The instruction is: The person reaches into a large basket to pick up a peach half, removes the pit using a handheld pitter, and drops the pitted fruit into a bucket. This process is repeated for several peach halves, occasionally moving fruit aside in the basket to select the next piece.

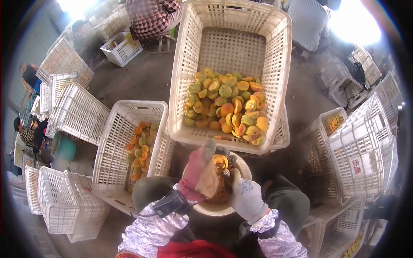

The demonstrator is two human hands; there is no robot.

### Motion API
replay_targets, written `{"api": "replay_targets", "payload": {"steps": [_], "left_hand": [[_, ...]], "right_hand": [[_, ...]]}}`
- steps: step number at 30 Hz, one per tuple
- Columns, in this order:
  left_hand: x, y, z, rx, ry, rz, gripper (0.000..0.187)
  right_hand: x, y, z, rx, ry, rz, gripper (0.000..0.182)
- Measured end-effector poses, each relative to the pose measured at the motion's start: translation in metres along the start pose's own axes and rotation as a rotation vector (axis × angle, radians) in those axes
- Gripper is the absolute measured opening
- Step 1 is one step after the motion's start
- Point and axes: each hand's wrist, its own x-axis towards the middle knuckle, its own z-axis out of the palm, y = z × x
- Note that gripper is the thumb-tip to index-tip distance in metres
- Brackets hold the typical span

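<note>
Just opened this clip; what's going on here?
A person's left hand, in a pink-and-tan glove, and right hand, in a white glove, meet around an orange cut fruit over a round whitish bucket. Which hand has the grip is hard to tell. Just ahead, a large white perforated plastic crate holds a heap of green, yellow and orange fruit, much of it halved. A second white plastic crate, to the left, holds more.

Large crate (232, 49): 1; fruit pieces (225, 90) inside too crowded to count. Wearer's side of it: left hand (201, 174) plus right hand (248, 198), 2; white bucket (217, 212), 1. Left of it: green tub (64, 147), 1.
</note>
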Motion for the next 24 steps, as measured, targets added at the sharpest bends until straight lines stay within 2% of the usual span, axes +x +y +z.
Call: {"api": "replay_targets", "payload": {"steps": [1,2,4,6,8,11,12,14,15,17,19,20,21,23,24], "left_hand": [[0.003,0.007,0.001,0.259,-0.09,0.067,0.028],[0.001,0.012,0.006,0.258,-0.092,0.064,0.028],[-0.004,0.03,0.02,-0.231,-0.012,-0.27,0.026],[-0.001,0.029,0.02,-0.239,-0.051,-0.292,0.026],[0.006,0.019,0.013,-0.251,-0.094,-0.308,0.026],[0.015,0.004,0.001,-0.084,-0.124,-0.378,0.027],[0.014,0.002,0.003,-0.111,-0.138,-0.342,0.028],[0.013,0.007,0.008,-0.138,-0.151,-0.302,0.029],[0.011,0.012,0.01,-0.131,-0.175,-0.309,0.029],[0.003,0.03,0.02,-0.119,-0.208,-0.325,0.03],[-0.003,0.056,0.035,-0.048,-0.278,-0.03,0.032],[0.0,0.055,0.032,-0.216,-0.267,-0.21,0.038],[0.001,0.053,0.031,-0.213,-0.266,-0.209,0.038],[0.003,0.05,0.03,-0.138,-0.089,-0.132,0.042],[0.005,0.048,0.023,0.137,-0.077,0.178,0.043]], "right_hand": [[-0.001,-0.001,-0.002,0.054,-0.052,0.034,0.029],[-0.001,-0.001,-0.004,0.108,-0.103,0.069,0.039],[-0.004,0.005,0.0,0.175,-0.116,0.077,0.036],[-0.006,0.013,0.002,0.246,-0.128,0.089,0.033],[-0.003,0.021,-0.001,0.557,-0.211,0.057,0.029],[-0.003,0.02,-0.008,0.661,-0.267,0.061,0.025],[-0.004,0.019,-0.008,0.663,-0.268,0.063,0.025],[-0.002,0.018,-0.011,0.651,-0.185,-0.16,0.017],[0.0,0.017,-0.016,0.651,-0.183,-0.161,0.017],[0.0,0.014,-0.028,1.387,-0.88,0.471,0.02],[0.0,0.019,-0.026,1.473,-0.917,0.485,0.021],[0.002,0.02,-0.025,1.565,-0.958,0.496,0.023],[0.002,0.018,-0.025,1.566,-0.959,0.492,0.023],[0.004,0.014,-0.029,1.279,-0.831,0.415,0.021],[-0.001,0.018,-0.018,1.276,-0.832,0.405,0.021]]}}
